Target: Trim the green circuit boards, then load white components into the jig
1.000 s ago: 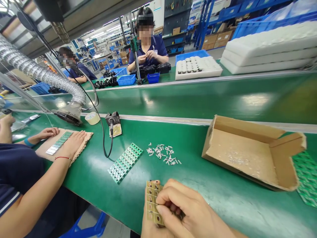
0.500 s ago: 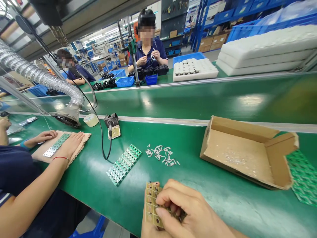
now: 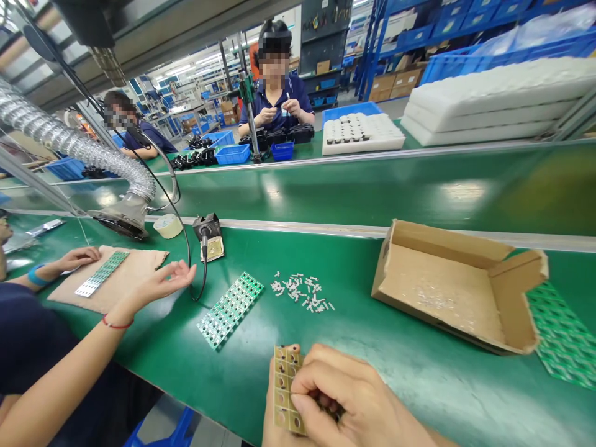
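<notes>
At the bottom edge, my left hand (image 3: pixel 269 428) holds a small tan circuit board panel (image 3: pixel 283 388) from underneath, one fingertip showing over its top edge. My right hand (image 3: pixel 358 397) lies over the panel's right side with its fingers curled and pinched against it; what they pinch is hidden. Just beyond my hands, on the green bench (image 3: pixel 372 347), lie a green circuit board panel (image 3: pixel 228 308) and a scatter of small white parts (image 3: pixel 300 292).
An open cardboard box (image 3: pixel 460 292) sits to the right, with green panels (image 3: pixel 561 338) beside it. A soldering iron stand (image 3: pixel 208 236), tape roll (image 3: pixel 167 225) and fume duct (image 3: pixel 125 211) are at the left. A co-worker's hand (image 3: pixel 167 279) hovers beside a cardboard mat (image 3: pixel 100 276). Other people work across the conveyor.
The co-worker's nearer hand has lifted off the cardboard mat and moved right. My hands and the tan panel have hardly moved.
</notes>
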Motion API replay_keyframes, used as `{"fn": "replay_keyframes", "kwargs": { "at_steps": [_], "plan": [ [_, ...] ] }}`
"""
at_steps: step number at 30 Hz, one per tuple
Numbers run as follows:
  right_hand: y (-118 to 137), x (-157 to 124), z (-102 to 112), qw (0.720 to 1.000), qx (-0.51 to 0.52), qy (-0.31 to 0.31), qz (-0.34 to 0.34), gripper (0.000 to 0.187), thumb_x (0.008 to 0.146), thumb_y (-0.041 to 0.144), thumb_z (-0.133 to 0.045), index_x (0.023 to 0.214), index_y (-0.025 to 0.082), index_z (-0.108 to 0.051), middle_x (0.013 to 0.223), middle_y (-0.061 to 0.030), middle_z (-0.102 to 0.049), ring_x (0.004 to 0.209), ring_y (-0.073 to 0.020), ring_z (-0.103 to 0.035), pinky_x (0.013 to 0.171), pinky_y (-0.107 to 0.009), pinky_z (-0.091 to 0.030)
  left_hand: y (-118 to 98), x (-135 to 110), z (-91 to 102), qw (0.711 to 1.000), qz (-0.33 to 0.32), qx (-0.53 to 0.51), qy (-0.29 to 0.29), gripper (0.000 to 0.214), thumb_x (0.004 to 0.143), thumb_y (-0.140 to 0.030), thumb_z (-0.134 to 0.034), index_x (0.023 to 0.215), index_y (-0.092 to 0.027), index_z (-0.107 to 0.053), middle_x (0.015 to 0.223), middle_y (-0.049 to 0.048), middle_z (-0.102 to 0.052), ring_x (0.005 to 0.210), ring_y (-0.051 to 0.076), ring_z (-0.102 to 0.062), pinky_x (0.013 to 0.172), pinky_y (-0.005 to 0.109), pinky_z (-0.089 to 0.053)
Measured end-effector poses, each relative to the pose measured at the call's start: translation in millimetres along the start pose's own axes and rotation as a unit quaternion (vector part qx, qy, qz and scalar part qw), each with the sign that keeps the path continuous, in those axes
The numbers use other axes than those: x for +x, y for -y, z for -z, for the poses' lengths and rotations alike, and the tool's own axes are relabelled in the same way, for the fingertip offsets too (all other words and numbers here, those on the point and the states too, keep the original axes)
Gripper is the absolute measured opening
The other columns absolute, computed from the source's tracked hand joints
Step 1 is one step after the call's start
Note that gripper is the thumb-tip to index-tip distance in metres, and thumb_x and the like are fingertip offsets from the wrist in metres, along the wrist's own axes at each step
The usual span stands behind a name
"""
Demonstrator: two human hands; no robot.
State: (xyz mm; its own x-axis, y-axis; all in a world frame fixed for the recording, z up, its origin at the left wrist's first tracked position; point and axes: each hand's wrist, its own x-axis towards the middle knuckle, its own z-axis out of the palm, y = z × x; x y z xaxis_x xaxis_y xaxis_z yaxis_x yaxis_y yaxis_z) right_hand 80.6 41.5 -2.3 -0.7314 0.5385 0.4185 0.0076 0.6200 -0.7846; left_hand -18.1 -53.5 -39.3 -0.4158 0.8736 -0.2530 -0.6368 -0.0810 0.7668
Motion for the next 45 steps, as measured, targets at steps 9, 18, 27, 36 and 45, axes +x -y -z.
{"fn": "replay_keyframes", "kwargs": {
  "at_steps": [9, 18, 27, 36, 45],
  "plan": [
    [1, 0, 2, 0.998, 0.043, 0.034, -0.030, 0.018, 0.086, 0.013, -0.053, 0.075, 0.019, -0.066, 0.070, -0.0002, -0.061, 0.058, -0.0100, -0.056, 0.051, -0.020, -0.041, 6, 4, 0.1, 1.000, -0.003, -0.021, 0.008, 0.037, 0.093, -0.041, -0.060, 0.122, -0.017, -0.060, 0.122, 0.0096, -0.062, 0.107, 0.027, -0.063, 0.089, 0.046, -0.056],
    [-100, 42, 56, 0.974, -0.165, 0.104, -0.119, 0.016, 0.086, 0.016, -0.055, 0.079, 0.021, -0.068, 0.080, -0.0029, -0.066, 0.080, -0.0197, -0.061, 0.075, -0.034, -0.047, 35, -7, 11.9, 0.990, 0.038, -0.131, 0.035, 0.082, 0.050, -0.023, -0.098, 0.122, -0.042, -0.062, 0.127, 0.0002, -0.068, 0.111, 0.025, -0.066, 0.096, 0.038, -0.052],
    [-120, 40, 46, 0.964, -0.187, 0.132, -0.136, 0.020, 0.086, 0.010, -0.048, 0.073, 0.021, -0.057, 0.080, -0.0037, -0.057, 0.081, -0.0197, -0.055, 0.076, -0.032, -0.043, 34, -7, 15.5, 0.993, 0.017, -0.097, 0.059, 0.081, 0.054, -0.026, -0.097, 0.125, -0.042, -0.061, 0.127, 0.0013, -0.068, 0.107, 0.021, -0.067, 0.097, 0.035, -0.051],
    [-97, 39, 59, 0.978, -0.083, 0.106, -0.161, 0.018, 0.097, 0.023, -0.040, 0.083, 0.022, -0.051, 0.077, 0.0000, -0.058, 0.069, -0.0156, -0.053, 0.065, -0.029, -0.043, 33, -5, 18.2, 0.991, 0.023, -0.119, 0.058, 0.080, 0.055, -0.026, -0.096, 0.126, -0.038, -0.062, 0.130, 0.0051, -0.067, 0.112, 0.028, -0.066, 0.097, 0.040, -0.051],
    [-44, 28, 55, 0.964, 0.111, 0.126, -0.204, 0.017, 0.090, 0.023, -0.055, 0.089, 0.020, -0.071, 0.090, -0.0025, -0.071, 0.078, -0.0163, -0.066, 0.068, -0.027, -0.051, 31, -7, 21.4, 0.994, 0.088, -0.061, 0.011, 0.091, 0.056, -0.037, -0.093, 0.138, -0.029, -0.053, 0.123, 0.0098, -0.068, 0.124, 0.038, -0.055, 0.110, 0.053, -0.042]
  ]
}}
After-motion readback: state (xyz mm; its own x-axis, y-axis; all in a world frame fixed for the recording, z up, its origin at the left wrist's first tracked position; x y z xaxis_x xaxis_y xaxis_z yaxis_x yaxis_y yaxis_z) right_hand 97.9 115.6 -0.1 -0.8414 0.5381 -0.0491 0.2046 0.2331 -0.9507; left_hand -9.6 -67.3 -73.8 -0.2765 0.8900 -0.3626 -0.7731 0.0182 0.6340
